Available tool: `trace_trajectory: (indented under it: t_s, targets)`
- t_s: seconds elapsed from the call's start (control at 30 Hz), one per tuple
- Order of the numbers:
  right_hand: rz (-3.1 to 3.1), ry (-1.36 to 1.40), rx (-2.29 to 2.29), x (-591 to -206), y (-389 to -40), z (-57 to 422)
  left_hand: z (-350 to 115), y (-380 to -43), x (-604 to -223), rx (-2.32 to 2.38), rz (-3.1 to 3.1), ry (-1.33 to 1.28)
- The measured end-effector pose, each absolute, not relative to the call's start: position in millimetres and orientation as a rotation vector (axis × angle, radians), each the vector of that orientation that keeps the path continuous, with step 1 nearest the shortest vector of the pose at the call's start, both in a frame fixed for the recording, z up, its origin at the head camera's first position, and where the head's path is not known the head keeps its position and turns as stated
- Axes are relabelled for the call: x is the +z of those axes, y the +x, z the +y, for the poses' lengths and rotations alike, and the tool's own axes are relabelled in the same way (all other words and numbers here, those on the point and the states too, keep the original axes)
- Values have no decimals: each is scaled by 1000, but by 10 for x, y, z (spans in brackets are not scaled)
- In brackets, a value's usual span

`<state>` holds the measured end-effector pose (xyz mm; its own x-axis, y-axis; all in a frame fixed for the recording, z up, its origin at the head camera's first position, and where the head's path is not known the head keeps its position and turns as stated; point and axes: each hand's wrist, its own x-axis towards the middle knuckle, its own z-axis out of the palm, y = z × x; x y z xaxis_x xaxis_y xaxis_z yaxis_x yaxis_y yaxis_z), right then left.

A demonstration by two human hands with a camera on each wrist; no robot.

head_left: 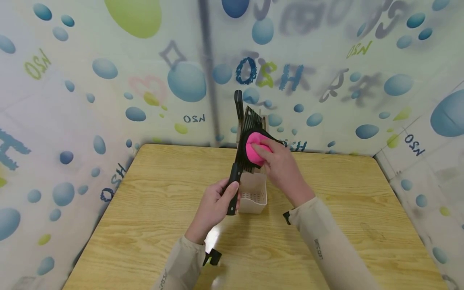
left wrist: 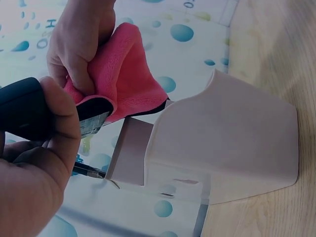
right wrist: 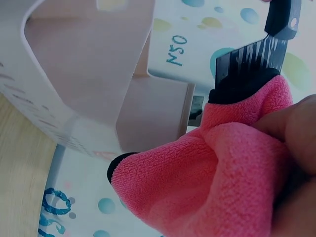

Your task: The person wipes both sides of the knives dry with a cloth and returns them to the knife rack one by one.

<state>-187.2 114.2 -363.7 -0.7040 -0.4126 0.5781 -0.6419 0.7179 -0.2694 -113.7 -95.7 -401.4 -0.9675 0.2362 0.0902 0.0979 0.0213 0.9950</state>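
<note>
My left hand (head_left: 214, 203) grips the black handle (head_left: 233, 193) of a broad-bladed kitchen knife (right wrist: 252, 54), its blade tilted upward. With bent fingers my right hand (head_left: 284, 171) holds a pink cloth (head_left: 258, 148) with black edging against the blade. The cloth covers much of the blade's middle. Folded around the blade, the cloth (right wrist: 207, 168) also shows in the right wrist view. Behind the knife stands a pale plastic holder (head_left: 253, 206) with an open slotted basket in front. A second black knife handle (head_left: 238, 104) sticks up at the holder's back.
The holder stands on a wood-grain table (head_left: 163, 193), toward its far edge. A wall covering (head_left: 308, 72) with blue and green bubbles rises directly behind the table and along both sides.
</note>
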Motion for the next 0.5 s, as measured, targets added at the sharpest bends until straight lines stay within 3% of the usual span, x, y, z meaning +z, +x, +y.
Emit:
trace_trajectory:
  t_s: [0.5]
  targets:
    - [-2355, 876, 594, -3783, -1670, 1051, -979, -1140, -3991, 2138, 2177, 329]
